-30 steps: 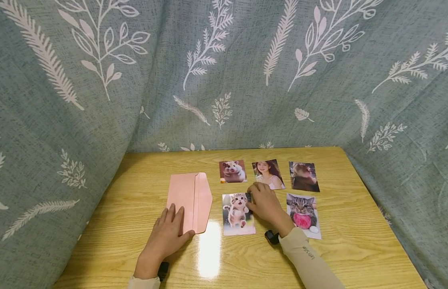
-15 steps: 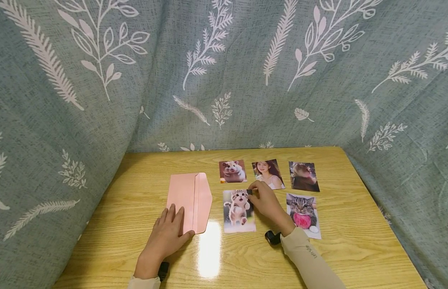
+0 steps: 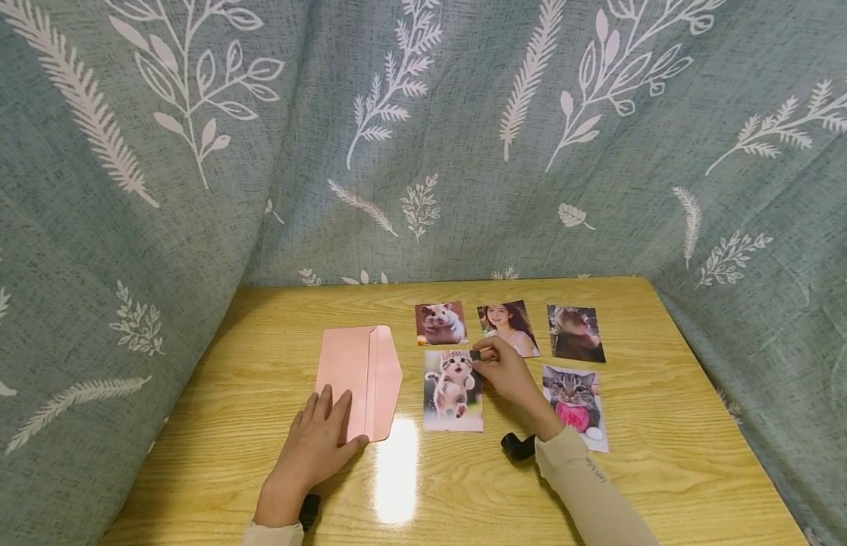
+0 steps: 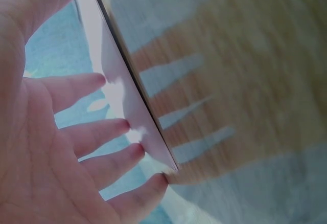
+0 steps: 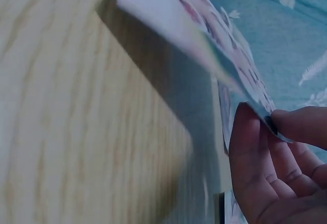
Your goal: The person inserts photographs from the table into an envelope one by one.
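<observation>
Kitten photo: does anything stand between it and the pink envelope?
Nothing visible: only table shows between the kitten photo, pinched by the right hand, and the envelope. The left hand rests on the envelope's near end, outside that gap.

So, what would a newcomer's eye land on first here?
Probably the kitten photo, which the right hand pinches by its upper right corner, raised off the wooden table. Next, the pink envelope at the left, with the left hand resting on its near end. Behind, a blue-green curtain with white leaf prints fills the head view's upper half.
</observation>
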A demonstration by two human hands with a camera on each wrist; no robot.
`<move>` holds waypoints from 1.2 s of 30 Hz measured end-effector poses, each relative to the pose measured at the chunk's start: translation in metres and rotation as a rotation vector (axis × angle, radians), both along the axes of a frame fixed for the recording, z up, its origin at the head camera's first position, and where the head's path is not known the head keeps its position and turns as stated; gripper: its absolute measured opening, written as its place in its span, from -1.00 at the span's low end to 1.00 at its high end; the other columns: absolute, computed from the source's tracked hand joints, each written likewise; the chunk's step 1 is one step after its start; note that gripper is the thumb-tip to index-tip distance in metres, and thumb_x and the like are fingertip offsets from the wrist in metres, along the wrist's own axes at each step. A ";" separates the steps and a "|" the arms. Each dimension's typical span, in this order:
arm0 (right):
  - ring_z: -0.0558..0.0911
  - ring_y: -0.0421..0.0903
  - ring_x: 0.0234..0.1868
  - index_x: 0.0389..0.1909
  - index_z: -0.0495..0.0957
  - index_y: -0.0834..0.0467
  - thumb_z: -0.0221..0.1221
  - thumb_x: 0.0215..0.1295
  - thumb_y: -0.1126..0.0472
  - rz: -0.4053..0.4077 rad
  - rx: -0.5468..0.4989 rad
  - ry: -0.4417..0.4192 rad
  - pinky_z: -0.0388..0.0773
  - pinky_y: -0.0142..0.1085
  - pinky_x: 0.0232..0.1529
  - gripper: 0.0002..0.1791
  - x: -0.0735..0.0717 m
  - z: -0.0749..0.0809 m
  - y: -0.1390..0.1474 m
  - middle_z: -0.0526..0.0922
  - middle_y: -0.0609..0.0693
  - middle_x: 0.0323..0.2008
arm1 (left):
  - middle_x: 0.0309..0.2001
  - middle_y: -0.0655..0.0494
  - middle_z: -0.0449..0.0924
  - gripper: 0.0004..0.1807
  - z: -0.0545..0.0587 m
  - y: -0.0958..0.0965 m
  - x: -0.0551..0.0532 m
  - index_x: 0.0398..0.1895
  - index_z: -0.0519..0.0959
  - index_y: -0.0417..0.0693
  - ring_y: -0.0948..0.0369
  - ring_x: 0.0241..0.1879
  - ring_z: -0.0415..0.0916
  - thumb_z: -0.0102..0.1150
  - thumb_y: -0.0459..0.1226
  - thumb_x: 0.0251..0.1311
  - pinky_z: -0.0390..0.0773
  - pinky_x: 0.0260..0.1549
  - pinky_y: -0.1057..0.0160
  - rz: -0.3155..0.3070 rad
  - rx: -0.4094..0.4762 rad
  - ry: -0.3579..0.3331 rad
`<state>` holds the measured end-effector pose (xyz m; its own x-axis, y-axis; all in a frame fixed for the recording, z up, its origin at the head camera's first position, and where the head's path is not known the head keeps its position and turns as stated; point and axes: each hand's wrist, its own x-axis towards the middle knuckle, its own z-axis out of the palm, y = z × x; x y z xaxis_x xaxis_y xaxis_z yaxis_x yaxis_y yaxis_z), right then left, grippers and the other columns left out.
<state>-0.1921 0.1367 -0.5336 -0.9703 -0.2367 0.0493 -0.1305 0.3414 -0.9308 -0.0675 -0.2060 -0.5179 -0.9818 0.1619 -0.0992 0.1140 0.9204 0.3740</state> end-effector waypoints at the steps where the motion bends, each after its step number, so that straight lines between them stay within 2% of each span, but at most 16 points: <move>1: 0.64 -0.05 -0.27 0.02 0.55 0.31 0.27 0.31 0.42 0.006 -0.022 -0.014 0.59 -0.29 -0.30 -0.72 0.000 0.001 0.000 0.65 0.12 -0.25 | 0.48 -0.45 -0.01 -0.11 0.000 0.000 0.000 0.53 0.22 -0.17 -0.40 0.44 -0.08 0.25 0.11 0.28 0.07 0.28 -0.43 0.001 0.002 -0.002; 6: 0.63 -0.06 -0.35 0.09 0.52 0.35 0.23 0.34 0.43 0.013 -0.104 -0.082 0.66 -0.22 -0.43 -0.68 -0.003 0.008 -0.003 0.62 0.17 -0.26 | 0.48 -0.45 0.00 -0.12 0.000 0.000 0.000 0.52 0.23 -0.16 -0.40 0.44 -0.08 0.26 0.10 0.28 0.07 0.27 -0.43 0.001 0.005 0.005; 11: 0.64 -0.10 -0.41 0.15 0.48 0.37 0.20 0.38 0.40 0.012 -0.129 -0.137 0.69 -0.14 -0.41 -0.65 -0.010 0.007 -0.009 0.62 0.17 -0.22 | 0.47 -0.46 0.01 -0.12 0.001 0.000 -0.001 0.51 0.25 -0.18 -0.40 0.43 -0.06 0.27 0.10 0.27 0.08 0.27 -0.43 0.002 -0.004 0.012; 13: 0.65 -0.02 -0.44 0.16 0.45 0.41 0.19 0.38 0.42 0.018 -0.153 -0.165 0.70 -0.03 -0.37 -0.64 -0.009 0.015 -0.013 0.60 0.19 -0.22 | 0.47 -0.47 0.02 -0.12 0.001 0.000 -0.001 0.50 0.25 -0.18 -0.41 0.43 -0.05 0.28 0.09 0.26 0.09 0.26 -0.43 0.002 -0.006 0.014; 18: 0.63 0.02 -0.48 0.15 0.48 0.37 0.20 0.37 0.41 -0.002 -0.153 -0.201 0.69 -0.08 -0.39 -0.64 -0.016 0.017 -0.026 0.60 0.18 -0.23 | 0.47 -0.46 0.02 -0.12 0.000 0.000 0.000 0.50 0.25 -0.18 -0.40 0.43 -0.05 0.28 0.10 0.26 0.09 0.26 -0.43 0.002 0.002 0.011; 20: 0.62 -0.06 -0.50 0.15 0.49 0.33 0.22 0.36 0.40 -0.014 -0.145 -0.198 0.67 -0.20 -0.46 -0.65 -0.022 0.009 -0.031 0.60 0.15 -0.25 | 0.47 -0.45 0.02 -0.12 0.000 -0.001 0.000 0.51 0.25 -0.17 -0.40 0.44 -0.06 0.28 0.10 0.26 0.09 0.26 -0.43 0.001 0.004 0.008; 23: 0.62 -0.09 -0.52 0.13 0.48 0.34 0.21 0.36 0.42 -0.009 -0.159 -0.195 0.66 -0.23 -0.50 -0.66 -0.026 0.006 -0.041 0.58 0.14 -0.28 | 0.48 -0.45 0.01 -0.12 0.000 -0.001 0.000 0.51 0.24 -0.16 -0.40 0.44 -0.06 0.27 0.11 0.26 0.09 0.26 -0.44 0.001 0.003 0.005; 32: 0.61 -0.10 -0.40 0.06 0.52 0.32 0.21 0.33 0.44 0.006 -0.179 -0.206 0.68 -0.20 -0.50 -0.70 -0.033 0.002 -0.072 0.59 0.14 -0.25 | 0.48 -0.44 0.01 -0.12 -0.002 -0.002 0.000 0.52 0.24 -0.14 -0.39 0.44 -0.06 0.27 0.11 0.26 0.08 0.27 -0.43 0.006 -0.008 0.015; 36: 0.61 -0.09 -0.40 0.10 0.51 0.30 0.21 0.35 0.42 0.026 -0.194 -0.247 0.70 -0.18 -0.47 -0.69 -0.035 0.000 -0.084 0.57 0.15 -0.24 | 0.48 -0.44 0.02 -0.12 -0.003 -0.002 0.000 0.52 0.25 -0.14 -0.38 0.44 -0.06 0.27 0.11 0.26 0.08 0.27 -0.43 0.004 -0.006 0.015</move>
